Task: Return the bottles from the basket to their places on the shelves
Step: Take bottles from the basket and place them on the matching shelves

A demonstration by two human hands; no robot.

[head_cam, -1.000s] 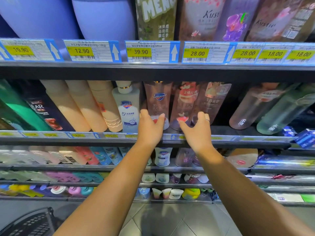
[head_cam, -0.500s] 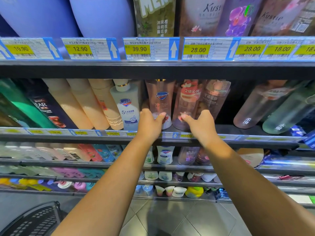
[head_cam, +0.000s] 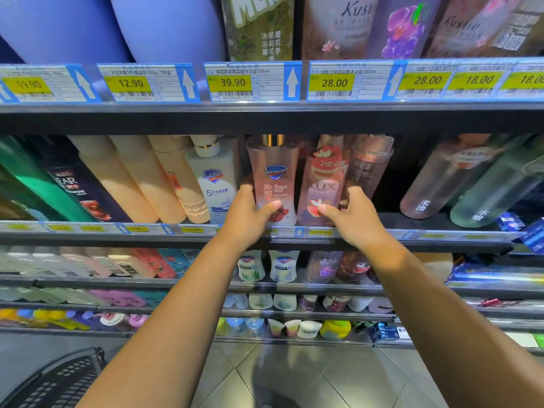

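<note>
**A:** What's at the far left?

**B:** A dark mesh basket [head_cam: 56, 384] in the lower left corner, above the tiled floor. I cannot tell what is inside it. Higher up, the middle shelf [head_cam: 88, 234] carries a green bottle [head_cam: 35, 184], a dark bottle [head_cam: 79, 189] and three peach bottles [head_cam: 141, 184], then a white Safeguard bottle [head_cam: 216, 184].

**A:** And the hands?

**B:** Both are at the centre of the frame. The left hand [head_cam: 250, 219] grips the pink Safeguard bottle [head_cam: 275, 175] low down, with the thumb across its front and the fingers behind its left side. The bottle stands upright on the middle shelf, just beside the white one.

**A:** The other hand?

**B:** The right hand [head_cam: 353, 219] holds the Lux bottle [head_cam: 323, 184] next to it. The thumb lies on the lower front and the fingers curl round its right side. That bottle also stands on the shelf, touching the pink Safeguard bottle.

**A:** Further right?

**B:** Two frosted bottles [head_cam: 435, 184] lean on the same shelf, well apart from the hands. Yellow price tags [head_cam: 229, 82] run along the shelf edge above.
</note>
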